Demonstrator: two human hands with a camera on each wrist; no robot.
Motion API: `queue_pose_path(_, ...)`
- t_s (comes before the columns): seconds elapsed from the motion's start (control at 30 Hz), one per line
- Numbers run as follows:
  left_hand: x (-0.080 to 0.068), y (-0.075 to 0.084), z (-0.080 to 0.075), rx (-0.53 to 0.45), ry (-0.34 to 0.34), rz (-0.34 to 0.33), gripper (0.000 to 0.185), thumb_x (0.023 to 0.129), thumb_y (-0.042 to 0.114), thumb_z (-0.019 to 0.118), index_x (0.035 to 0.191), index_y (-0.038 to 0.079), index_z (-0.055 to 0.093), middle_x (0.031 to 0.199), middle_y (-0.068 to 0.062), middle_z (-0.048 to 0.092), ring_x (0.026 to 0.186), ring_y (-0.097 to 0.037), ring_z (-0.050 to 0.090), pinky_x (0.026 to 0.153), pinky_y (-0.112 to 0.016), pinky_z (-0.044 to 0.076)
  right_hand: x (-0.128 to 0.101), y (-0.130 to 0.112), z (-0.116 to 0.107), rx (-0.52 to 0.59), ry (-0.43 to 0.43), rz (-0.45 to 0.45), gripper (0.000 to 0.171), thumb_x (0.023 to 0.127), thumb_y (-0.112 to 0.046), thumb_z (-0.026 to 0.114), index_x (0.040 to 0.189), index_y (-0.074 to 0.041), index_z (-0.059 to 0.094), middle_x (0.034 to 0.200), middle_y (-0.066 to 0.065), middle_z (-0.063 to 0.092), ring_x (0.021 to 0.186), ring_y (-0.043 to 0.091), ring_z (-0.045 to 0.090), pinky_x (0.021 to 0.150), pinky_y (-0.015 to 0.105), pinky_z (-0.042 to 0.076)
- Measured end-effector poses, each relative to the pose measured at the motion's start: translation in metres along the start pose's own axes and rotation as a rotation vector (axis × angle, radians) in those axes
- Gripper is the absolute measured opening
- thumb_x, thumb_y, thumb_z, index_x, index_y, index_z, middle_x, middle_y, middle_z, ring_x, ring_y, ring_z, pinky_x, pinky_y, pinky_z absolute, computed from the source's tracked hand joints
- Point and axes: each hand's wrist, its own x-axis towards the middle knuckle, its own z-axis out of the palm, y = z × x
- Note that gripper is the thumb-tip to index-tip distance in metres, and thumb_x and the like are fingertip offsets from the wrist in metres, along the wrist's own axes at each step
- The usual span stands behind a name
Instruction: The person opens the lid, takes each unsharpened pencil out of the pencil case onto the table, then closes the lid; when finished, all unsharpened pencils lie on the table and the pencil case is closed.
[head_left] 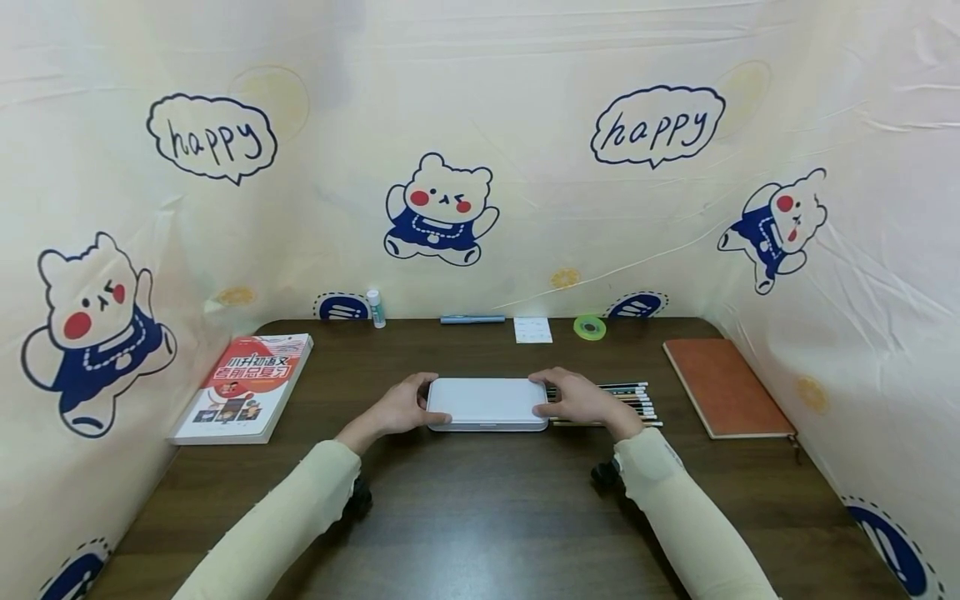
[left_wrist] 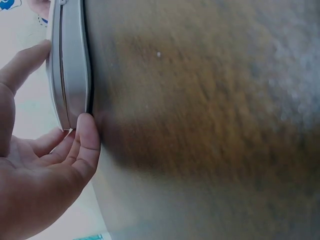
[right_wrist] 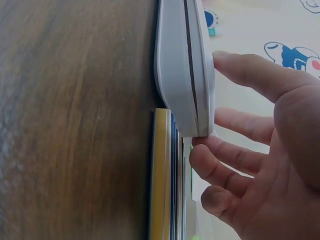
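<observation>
A white pencil case (head_left: 487, 402) lies closed on the brown table, a thin seam running along its side (left_wrist: 76, 65). My left hand (head_left: 402, 405) grips its left end, with the thumb on the lid and the other fingers against the end wall. At the opposite end, my right hand (head_left: 576, 398) holds the case, thumb on top and fingertips touching the end. Beside that end several pencils (head_left: 637, 402) lie in a row, partly hidden under my right hand. In the right wrist view a yellow pencil (right_wrist: 160, 175) is closest.
A book (head_left: 247, 387) with a red and white cover lies at left, a brown notebook (head_left: 727, 387) at right. Along the back edge are a glue stick (head_left: 377, 310), a blue pen (head_left: 472, 319), a white paper pad (head_left: 532, 330) and a green tape roll (head_left: 589, 327).
</observation>
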Motion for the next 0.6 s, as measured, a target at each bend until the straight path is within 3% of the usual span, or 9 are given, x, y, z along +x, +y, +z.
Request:
queue_pose_path(0.37,0.0005,0.0006,0.0033,0.017,0.018,-0.01,0.093,0.075,0.046,0.086,0.147,0.006,0.043,0.125,-0.012,0.058,0.095,-0.019,0.055,0.08,-0.032,0.05,0.0021,0.0012,0.0031,-0.031,0.012,0.025,0.061,0.09,-0.039,0.074,0.144,-0.019,0.053,0.134,0.008,0.058,0.088,0.016,0.054,0.083,0.034,0.047)
queue_pose_path(0.6,-0.0018,0.0003,0.0008,0.044,-0.01,0.023,0.092,0.079,0.046,0.083,0.15,0.005,0.04,0.136,-0.013,0.054,0.098,-0.018,0.057,0.083,-0.033,0.05,-0.0019,0.0072,-0.0019,-0.023,0.04,-0.024,0.058,0.091,-0.037,0.072,0.142,-0.015,0.055,0.131,0.008,0.061,0.093,0.017,0.06,0.082,0.037,0.051)
